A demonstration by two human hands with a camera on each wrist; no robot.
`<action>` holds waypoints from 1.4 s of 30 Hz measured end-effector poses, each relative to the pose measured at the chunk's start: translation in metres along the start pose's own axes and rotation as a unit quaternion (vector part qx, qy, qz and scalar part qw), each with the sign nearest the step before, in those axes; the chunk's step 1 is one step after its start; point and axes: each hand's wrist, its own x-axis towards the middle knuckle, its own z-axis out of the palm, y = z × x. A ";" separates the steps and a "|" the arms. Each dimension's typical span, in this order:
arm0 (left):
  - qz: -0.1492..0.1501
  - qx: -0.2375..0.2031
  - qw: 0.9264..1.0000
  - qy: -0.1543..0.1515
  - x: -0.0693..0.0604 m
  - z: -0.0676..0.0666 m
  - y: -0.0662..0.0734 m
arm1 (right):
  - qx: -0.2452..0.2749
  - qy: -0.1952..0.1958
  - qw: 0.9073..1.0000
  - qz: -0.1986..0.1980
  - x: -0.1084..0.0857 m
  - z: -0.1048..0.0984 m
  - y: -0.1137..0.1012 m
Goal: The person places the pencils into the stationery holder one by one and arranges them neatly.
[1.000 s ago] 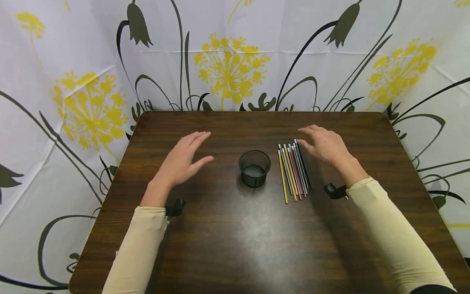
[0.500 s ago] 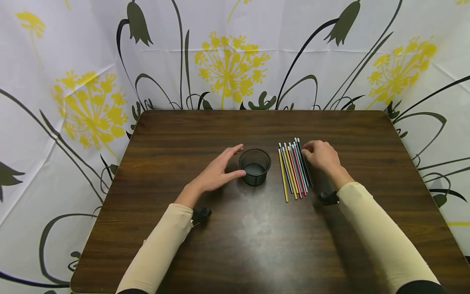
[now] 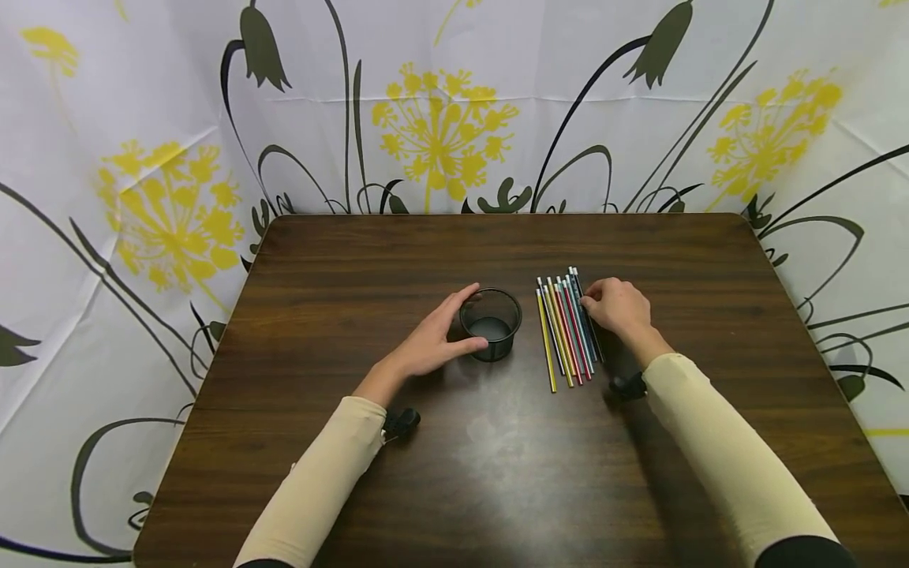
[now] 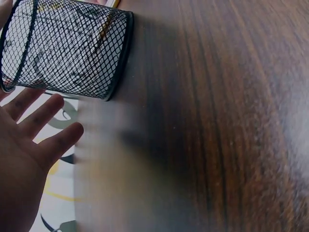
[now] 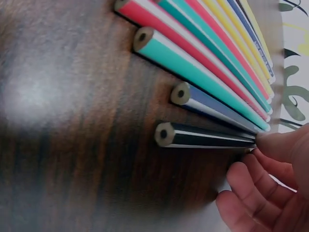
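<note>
tiny print (image 5: 263,54) on a dark blue pencil (image 5: 254,37), too blurred to read

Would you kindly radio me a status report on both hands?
Left hand partly around upright, round black wire-mesh cup. Right hand pinches black, white-striped wooden pencil. Nothing visible blocking either hand.

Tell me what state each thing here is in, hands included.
Cup: upright, empty.
Pencils: lying side by side, visible near ends unsharpened.
Left hand: fingers spread, partly around the cup, contact unclear.
Right hand: thumb and finger pinching the black pencil.
</note>
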 end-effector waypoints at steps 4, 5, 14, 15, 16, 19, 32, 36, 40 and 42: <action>0.017 -0.035 0.999 0.005 0.001 0.003 -0.003 | -0.011 -0.003 1.000 0.010 0.001 0.000 -0.002; 0.021 -0.045 0.999 0.006 0.002 0.004 -0.004 | -0.016 -0.002 1.000 0.013 0.001 -0.001 -0.003; 0.040 -0.128 0.991 0.017 0.001 0.013 -0.004 | -0.038 0.017 0.999 0.012 -0.001 -0.002 -0.008; 0.044 -0.141 0.989 0.016 0.001 0.013 -0.002 | -0.037 0.015 0.999 0.012 -0.001 -0.002 -0.007; 0.047 -0.152 0.987 0.015 0.000 0.012 0.002 | -0.035 0.014 0.999 0.013 0.000 -0.002 -0.007; 0.051 -0.180 0.982 0.009 -0.002 0.010 0.013 | -0.025 0.008 0.999 0.019 -0.001 -0.005 -0.005; 0.042 -0.230 0.972 0.003 -0.003 0.008 0.018 | 0.092 0.090 0.992 0.008 -0.014 -0.053 -0.028; 0.040 -0.238 0.970 0.007 -0.004 0.009 0.017 | 0.162 0.129 0.978 -0.033 -0.022 -0.066 -0.053; 0.039 -0.239 0.970 0.008 -0.004 0.010 0.019 | 0.253 0.145 0.953 -0.084 -0.036 -0.076 -0.081; 0.039 -0.238 0.970 0.007 -0.004 0.011 0.019 | 0.301 0.145 0.937 -0.107 -0.043 -0.077 -0.094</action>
